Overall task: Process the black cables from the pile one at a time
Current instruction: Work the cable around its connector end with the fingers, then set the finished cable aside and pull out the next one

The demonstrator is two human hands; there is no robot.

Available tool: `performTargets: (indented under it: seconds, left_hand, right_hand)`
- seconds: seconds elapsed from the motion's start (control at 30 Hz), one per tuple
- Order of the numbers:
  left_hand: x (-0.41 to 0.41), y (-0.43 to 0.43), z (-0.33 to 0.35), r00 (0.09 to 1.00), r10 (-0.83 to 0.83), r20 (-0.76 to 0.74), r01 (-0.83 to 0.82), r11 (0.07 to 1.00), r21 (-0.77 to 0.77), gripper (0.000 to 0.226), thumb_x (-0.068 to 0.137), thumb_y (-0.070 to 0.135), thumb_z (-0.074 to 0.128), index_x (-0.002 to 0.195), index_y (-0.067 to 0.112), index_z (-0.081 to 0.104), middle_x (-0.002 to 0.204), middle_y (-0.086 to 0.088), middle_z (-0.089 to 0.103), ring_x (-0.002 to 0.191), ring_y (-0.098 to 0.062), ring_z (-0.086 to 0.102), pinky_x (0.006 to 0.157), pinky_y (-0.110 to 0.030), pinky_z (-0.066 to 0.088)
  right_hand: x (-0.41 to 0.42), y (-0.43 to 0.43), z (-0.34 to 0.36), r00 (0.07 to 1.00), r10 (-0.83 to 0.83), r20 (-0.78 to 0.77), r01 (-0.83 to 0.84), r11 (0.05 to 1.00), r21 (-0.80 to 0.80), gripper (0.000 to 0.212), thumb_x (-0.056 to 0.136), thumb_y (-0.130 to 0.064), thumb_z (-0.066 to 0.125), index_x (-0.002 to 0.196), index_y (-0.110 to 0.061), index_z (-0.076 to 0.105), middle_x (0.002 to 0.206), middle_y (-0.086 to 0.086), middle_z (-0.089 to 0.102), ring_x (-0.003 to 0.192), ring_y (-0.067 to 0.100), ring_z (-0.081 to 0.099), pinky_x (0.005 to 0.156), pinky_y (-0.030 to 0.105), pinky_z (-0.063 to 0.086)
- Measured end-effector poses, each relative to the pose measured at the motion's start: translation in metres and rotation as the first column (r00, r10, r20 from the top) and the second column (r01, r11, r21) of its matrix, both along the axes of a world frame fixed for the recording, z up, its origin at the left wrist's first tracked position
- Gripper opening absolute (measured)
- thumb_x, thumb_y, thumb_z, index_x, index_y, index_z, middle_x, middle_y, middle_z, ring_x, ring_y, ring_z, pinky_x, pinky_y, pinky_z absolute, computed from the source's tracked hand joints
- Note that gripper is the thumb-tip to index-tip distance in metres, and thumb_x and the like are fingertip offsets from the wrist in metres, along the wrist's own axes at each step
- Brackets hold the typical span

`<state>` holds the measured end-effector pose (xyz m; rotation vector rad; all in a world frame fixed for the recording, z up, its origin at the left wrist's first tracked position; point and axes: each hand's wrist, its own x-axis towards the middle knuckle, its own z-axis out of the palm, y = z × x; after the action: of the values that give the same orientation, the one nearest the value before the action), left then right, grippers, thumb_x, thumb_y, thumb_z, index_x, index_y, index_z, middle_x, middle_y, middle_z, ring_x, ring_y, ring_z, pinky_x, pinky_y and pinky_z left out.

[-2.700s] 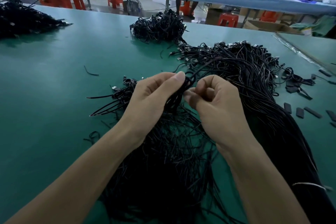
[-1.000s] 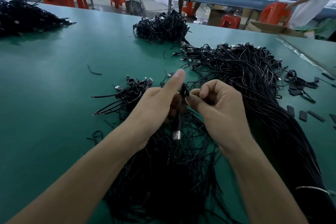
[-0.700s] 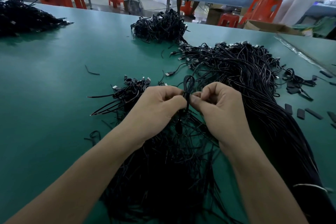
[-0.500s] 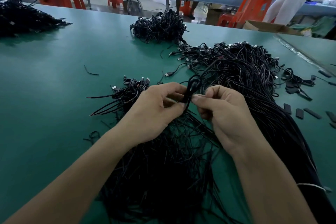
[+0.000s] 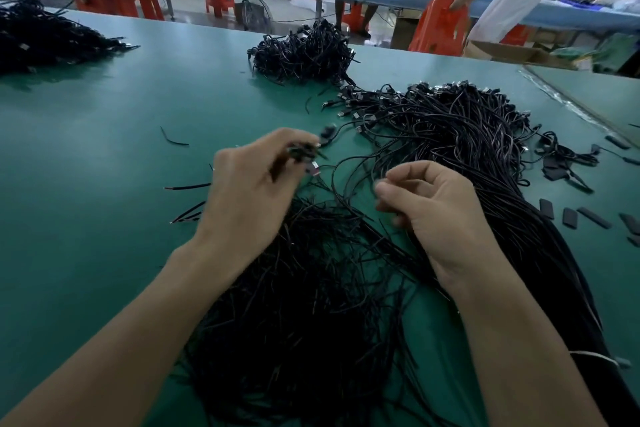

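- Task item: coiled cable (image 5: 306, 151), blurred, pinched at the fingertips of the left hand (image 5: 252, 187), above the near pile (image 5: 311, 288).
- Beside it: right hand (image 5: 436, 208), fingers curled; hold on any strand not determinable.
- Expect snagging: stray strands from the main pile (image 5: 467, 149) likely to catch and undo the coil.

Black cables (image 5: 450, 135) on a green table (image 5: 104, 149), orange-red stools (image 5: 440, 28) beyond.

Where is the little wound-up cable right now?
In the head view, left of centre, the wound-up cable is pinched by the left hand, over the far edge of the near cable pile.
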<state>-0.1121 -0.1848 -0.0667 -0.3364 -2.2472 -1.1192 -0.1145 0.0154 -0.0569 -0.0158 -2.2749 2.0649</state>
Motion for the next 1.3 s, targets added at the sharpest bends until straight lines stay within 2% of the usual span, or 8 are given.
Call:
performTargets:
  seconds: [0.13, 0.2, 0.33, 0.47, 0.67, 0.8, 1.13, 1.3]
  left_hand:
    - [-0.003, -0.024, -0.001, 0.974, 0.204, -0.101, -0.220, 0.956, -0.196, 0.048, 0.081, -0.014, 0.060, 0.121, 0.011, 0.069, 0.103, -0.008, 0.074, 0.087, -0.016, 0.067, 0.089, -0.006, 0.043]
    - [-0.005, -0.029, -0.004, 0.962, 0.272, 0.027, -0.249, 0.911, -0.328, 0.054, 0.082, -0.012, 0.054, 0.127, 0.015, 0.065, 0.117, -0.010, 0.071, 0.103, -0.027, 0.066, 0.101, -0.029, 0.048]
    - [-0.009, -0.032, -0.015, 0.844, 0.438, 0.309, -0.226, 0.814, -0.535, 0.066, 0.089, -0.005, 0.044, 0.147, 0.027, 0.047, 0.144, -0.002, 0.055, 0.126, -0.030, 0.055, 0.100, -0.045, 0.044]
    - [-0.012, -0.036, -0.015, 0.829, 0.436, 0.351, -0.246, 0.847, -0.471, 0.079, 0.083, -0.010, 0.041, 0.148, 0.036, 0.044, 0.157, 0.002, 0.040, 0.138, -0.028, 0.044, 0.108, -0.048, 0.040]
    - [-0.010, -0.025, -0.006, 0.918, 0.382, 0.107, -0.334, 0.890, -0.311, 0.059, 0.081, -0.015, 0.044, 0.113, 0.028, 0.071, 0.124, -0.005, 0.065, 0.111, -0.031, 0.058, 0.092, -0.048, 0.049]
    - [-0.009, -0.016, -0.006, 0.952, 0.303, 0.053, -0.276, 0.917, -0.287, 0.043, 0.088, -0.010, 0.047, 0.101, 0.021, 0.073, 0.104, -0.004, 0.069, 0.100, -0.027, 0.057, 0.085, -0.044, 0.047]
    - [-0.003, 0.002, -0.011, 0.994, 0.026, 0.110, 0.008, 0.953, -0.301, 0.031, 0.094, 0.003, 0.051, 0.107, 0.023, 0.070, 0.097, 0.011, 0.068, 0.094, -0.009, 0.060, 0.089, -0.033, 0.051]
    - [-0.003, 0.009, -0.014, 0.984, -0.078, 0.162, 0.111, 0.972, -0.208, 0.048, 0.089, 0.028, 0.066, 0.134, 0.034, 0.051, 0.099, 0.017, 0.069, 0.090, 0.004, 0.060, 0.088, -0.027, 0.051]
  right_hand:
    - [-0.005, 0.026, -0.011, 0.984, -0.155, -0.083, 0.172, 0.753, 0.635, 0.010, 0.091, -0.016, 0.067, 0.098, -0.024, 0.068, 0.088, -0.006, 0.068, 0.077, 0.007, 0.064, 0.066, 0.021, 0.050]
    - [-0.005, 0.031, -0.016, 0.987, -0.163, -0.008, 0.109, 0.617, 0.780, 0.016, 0.091, -0.022, 0.068, 0.108, -0.022, 0.069, 0.093, -0.003, 0.068, 0.082, 0.014, 0.064, 0.075, 0.032, 0.056]
    - [-0.001, 0.019, -0.021, 0.981, -0.096, 0.170, -0.094, 0.532, 0.841, 0.025, 0.088, -0.035, 0.074, 0.110, -0.024, 0.069, 0.097, -0.003, 0.066, 0.092, 0.018, 0.063, 0.085, 0.038, 0.056]
    - [-0.002, 0.011, -0.026, 0.984, -0.127, 0.123, -0.043, 0.502, 0.864, 0.019, 0.095, -0.032, 0.064, 0.108, -0.020, 0.069, 0.094, -0.001, 0.064, 0.079, 0.016, 0.061, 0.068, 0.034, 0.054]
    - [0.000, 0.011, -0.032, 0.976, -0.215, 0.046, 0.040, 0.380, 0.924, 0.035, 0.100, -0.024, 0.054, 0.134, -0.027, 0.047, 0.114, 0.001, 0.057, 0.068, 0.014, 0.044, 0.052, 0.030, 0.032]
    - [0.000, 0.009, -0.036, 0.964, -0.267, -0.002, 0.092, 0.325, 0.941, 0.018, 0.099, -0.025, 0.055, 0.117, -0.023, 0.059, 0.104, -0.003, 0.049, 0.074, 0.014, 0.044, 0.052, 0.029, 0.029]
    - [0.001, 0.009, -0.018, 0.959, -0.153, -0.240, 0.285, 0.519, 0.806, 0.009, 0.093, -0.029, 0.067, 0.087, -0.022, 0.065, 0.093, -0.004, 0.055, 0.074, 0.008, 0.052, 0.053, 0.016, 0.033]
    - [0.018, -0.021, 0.018, 0.949, 0.205, -0.240, -0.033, 0.820, 0.572, 0.010, 0.094, -0.018, 0.067, 0.085, -0.023, 0.067, 0.080, -0.011, 0.065, 0.070, 0.005, 0.063, 0.064, 0.015, 0.048]
